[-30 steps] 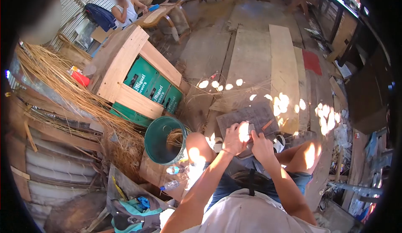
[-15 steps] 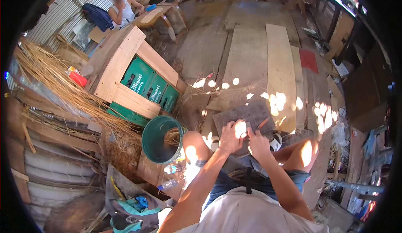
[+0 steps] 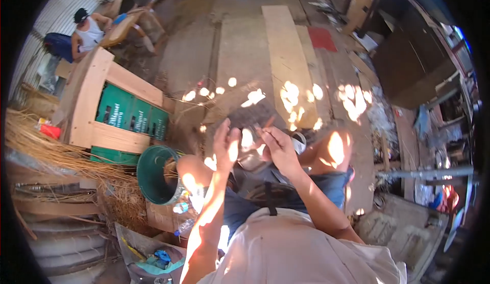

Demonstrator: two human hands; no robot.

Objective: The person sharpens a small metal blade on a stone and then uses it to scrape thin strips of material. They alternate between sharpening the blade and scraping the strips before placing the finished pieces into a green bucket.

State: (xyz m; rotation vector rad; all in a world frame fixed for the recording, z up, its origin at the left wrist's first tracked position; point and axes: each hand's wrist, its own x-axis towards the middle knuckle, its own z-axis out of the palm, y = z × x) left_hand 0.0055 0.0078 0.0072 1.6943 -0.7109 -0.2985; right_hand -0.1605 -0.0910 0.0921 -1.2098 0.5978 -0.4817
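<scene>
I sit with a dark grey woven panel (image 3: 253, 114) resting past my knees. My left hand (image 3: 224, 145) is raised in front of it with the fingers pointing up; blur hides whether it grips anything. My right hand (image 3: 276, 148) is close beside it, fingers pinched together on a thin brownish strip (image 3: 268, 123) at the panel's near edge. The two hands are a few centimetres apart, above my lap and dark shorts (image 3: 286, 192). Sun patches fall across both hands and my knees.
A green bucket (image 3: 154, 174) with straw stands at my left knee, beside a wooden frame holding green crates (image 3: 130, 115). Straw bundles (image 3: 46, 146) lie left. Long planks (image 3: 286, 54) cover the floor ahead. Another person (image 3: 89, 31) sits far left. A plastic bottle (image 3: 184, 226) lies lower left.
My head has turned, sliding the scene left and down. Both hands have lifted from pressing on the woven panel, and the left fingers now point upward.
</scene>
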